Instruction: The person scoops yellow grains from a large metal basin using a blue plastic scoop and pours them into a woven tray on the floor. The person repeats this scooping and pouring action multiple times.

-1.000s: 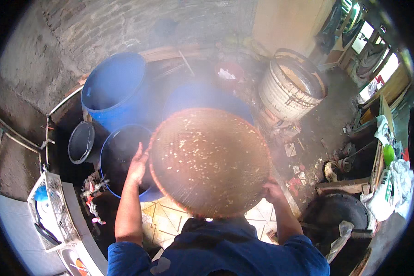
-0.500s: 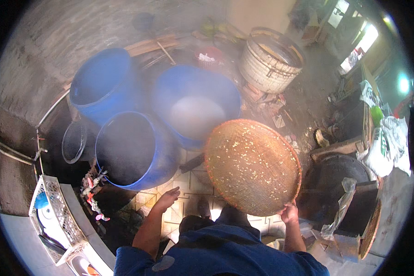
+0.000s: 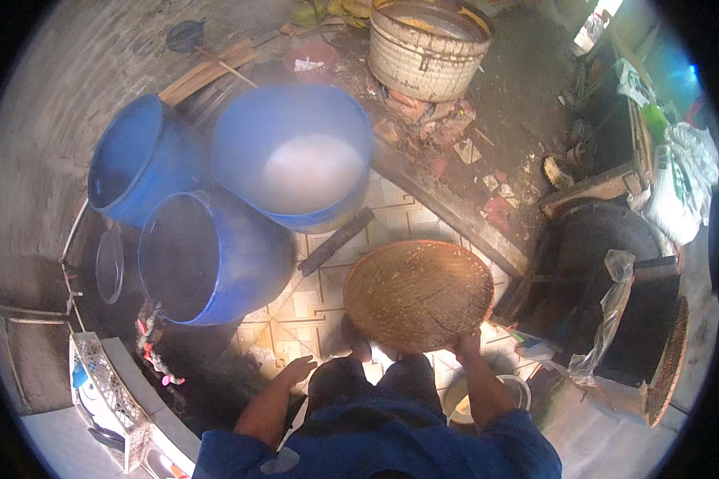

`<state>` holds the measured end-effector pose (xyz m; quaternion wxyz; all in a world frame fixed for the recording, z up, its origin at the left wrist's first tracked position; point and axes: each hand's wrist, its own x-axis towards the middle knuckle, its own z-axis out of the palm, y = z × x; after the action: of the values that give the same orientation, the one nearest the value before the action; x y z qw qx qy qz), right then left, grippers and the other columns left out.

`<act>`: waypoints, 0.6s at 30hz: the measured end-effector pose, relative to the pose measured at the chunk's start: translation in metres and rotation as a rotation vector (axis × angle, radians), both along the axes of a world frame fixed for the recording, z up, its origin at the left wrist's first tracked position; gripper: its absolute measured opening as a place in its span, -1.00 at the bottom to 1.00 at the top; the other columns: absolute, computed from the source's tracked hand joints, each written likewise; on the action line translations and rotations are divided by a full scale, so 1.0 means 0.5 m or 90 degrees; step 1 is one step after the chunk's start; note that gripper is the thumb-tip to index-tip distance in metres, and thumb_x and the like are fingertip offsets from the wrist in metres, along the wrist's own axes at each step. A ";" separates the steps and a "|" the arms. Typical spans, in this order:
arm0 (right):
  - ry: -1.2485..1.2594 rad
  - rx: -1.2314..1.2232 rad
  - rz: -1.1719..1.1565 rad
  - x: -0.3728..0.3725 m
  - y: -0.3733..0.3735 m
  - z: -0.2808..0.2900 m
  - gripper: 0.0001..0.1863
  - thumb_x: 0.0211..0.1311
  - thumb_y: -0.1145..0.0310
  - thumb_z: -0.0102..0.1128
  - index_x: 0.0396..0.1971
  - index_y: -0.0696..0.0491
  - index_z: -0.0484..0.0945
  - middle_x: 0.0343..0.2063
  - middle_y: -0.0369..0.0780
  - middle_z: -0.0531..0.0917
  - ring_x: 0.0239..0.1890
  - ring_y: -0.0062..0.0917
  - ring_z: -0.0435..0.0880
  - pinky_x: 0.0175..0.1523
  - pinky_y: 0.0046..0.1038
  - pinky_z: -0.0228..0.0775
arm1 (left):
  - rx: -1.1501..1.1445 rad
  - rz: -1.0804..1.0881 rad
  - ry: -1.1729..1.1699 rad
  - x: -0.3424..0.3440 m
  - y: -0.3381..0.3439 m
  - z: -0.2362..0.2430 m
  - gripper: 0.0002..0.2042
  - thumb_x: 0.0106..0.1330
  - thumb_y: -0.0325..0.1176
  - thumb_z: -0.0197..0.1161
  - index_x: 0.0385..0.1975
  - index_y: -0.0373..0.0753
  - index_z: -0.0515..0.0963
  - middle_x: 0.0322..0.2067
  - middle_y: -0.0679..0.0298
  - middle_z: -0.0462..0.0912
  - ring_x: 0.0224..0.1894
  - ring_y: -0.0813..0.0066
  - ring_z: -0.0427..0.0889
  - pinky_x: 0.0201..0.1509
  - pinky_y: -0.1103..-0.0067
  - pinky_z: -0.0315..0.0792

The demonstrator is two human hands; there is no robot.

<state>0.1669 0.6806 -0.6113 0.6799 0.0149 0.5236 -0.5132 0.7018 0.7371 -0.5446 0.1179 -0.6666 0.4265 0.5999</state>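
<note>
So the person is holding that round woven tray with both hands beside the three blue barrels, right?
Not quite. The head view shows only the right hand gripping the round woven tray; the left hand hangs free below it. The three blue barrels do stand beside it.

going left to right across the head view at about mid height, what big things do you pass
white plastic crate → blue barrel with dark contents → round woven basket tray, held at its near rim by the right hand → dark round stove → white sack
</note>
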 end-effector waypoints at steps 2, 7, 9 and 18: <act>0.106 0.020 -0.019 0.023 -0.012 -0.071 -0.39 0.09 0.56 0.06 0.14 -0.10 0.09 -0.17 -0.05 0.50 -0.30 -0.19 0.63 -0.42 -0.19 0.64 | 0.011 0.003 0.038 -0.024 0.004 0.007 -0.45 0.32 -0.09 -0.01 0.24 -0.27 0.25 0.25 0.02 0.27 0.22 0.14 0.35 0.26 0.40 0.24; 0.638 -0.267 0.244 0.053 -0.035 -0.246 -0.53 0.05 0.50 0.16 0.02 0.07 0.32 -0.27 -0.10 0.55 -0.39 -0.26 0.64 -0.49 -0.30 0.60 | -0.069 -0.111 0.089 -0.074 0.036 -0.002 -0.48 0.33 -0.14 -0.01 0.22 -0.29 0.27 0.25 -0.03 0.25 0.17 0.15 0.39 0.23 0.41 0.26; 0.615 -0.254 0.245 0.065 -0.039 -0.275 -0.56 0.04 0.46 0.19 -0.02 0.10 0.36 -0.29 -0.12 0.56 -0.40 -0.28 0.63 -0.51 -0.33 0.58 | 0.006 0.045 0.046 -0.092 0.057 -0.016 -0.50 0.31 -0.18 0.03 0.20 -0.27 0.31 0.21 -0.01 0.32 0.05 0.23 0.48 0.13 0.43 0.33; 0.392 0.045 0.209 0.163 -0.148 -0.348 -0.43 0.10 0.27 0.22 0.10 0.01 0.24 -0.14 -0.08 0.47 -0.21 -0.27 0.58 -0.38 -0.20 0.56 | 0.133 0.137 0.053 -0.065 0.142 -0.078 -0.44 0.35 -0.10 0.00 0.25 -0.31 0.21 0.16 -0.06 0.37 0.21 0.13 0.36 0.26 0.41 0.22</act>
<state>0.2484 0.6066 -0.7855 0.5627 -0.2014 0.7170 -0.3587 0.6691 0.8082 -0.5834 0.1038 -0.6669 0.2926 0.6774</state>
